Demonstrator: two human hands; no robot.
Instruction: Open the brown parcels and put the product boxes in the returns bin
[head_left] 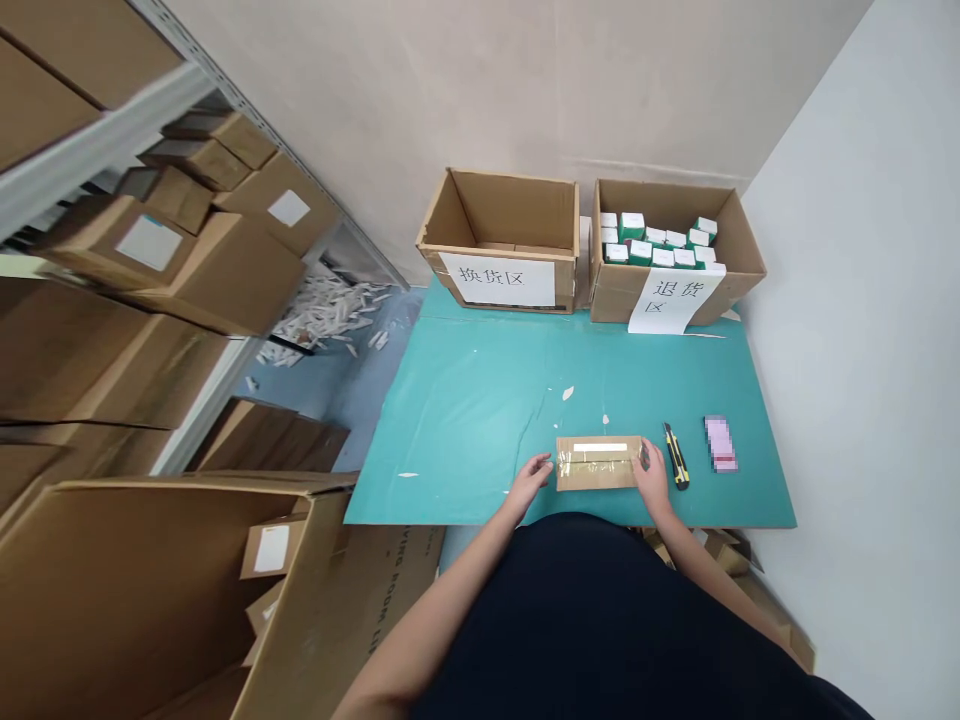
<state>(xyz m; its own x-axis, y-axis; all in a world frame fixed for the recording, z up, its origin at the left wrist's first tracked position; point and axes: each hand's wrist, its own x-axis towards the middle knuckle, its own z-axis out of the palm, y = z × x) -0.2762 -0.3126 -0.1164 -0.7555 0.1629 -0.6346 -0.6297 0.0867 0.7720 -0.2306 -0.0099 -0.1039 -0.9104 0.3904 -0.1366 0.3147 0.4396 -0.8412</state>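
Observation:
A small cardboard box [598, 477], sealed with clear tape and bearing a white label strip, lies flat near the front edge of the table. At its right end, my right hand [652, 474] grips the box, with the thumb along the top. My left hand [531, 480] is just off the left end, fingers apart and holding nothing. Right of the box lies a yellow and black utility knife [676, 457]. Farther right is a pinkish, pixelated item [721, 444] whose kind I cannot make out.
Two open cartons with paper signs stand at the table's back: the left carton [495, 212], and the right carton [739, 235] holding several green-and-white small boxes [640, 250]. A large open carton [315, 600] stands at lower left. Shelves with boxes [225, 260] line the left side.

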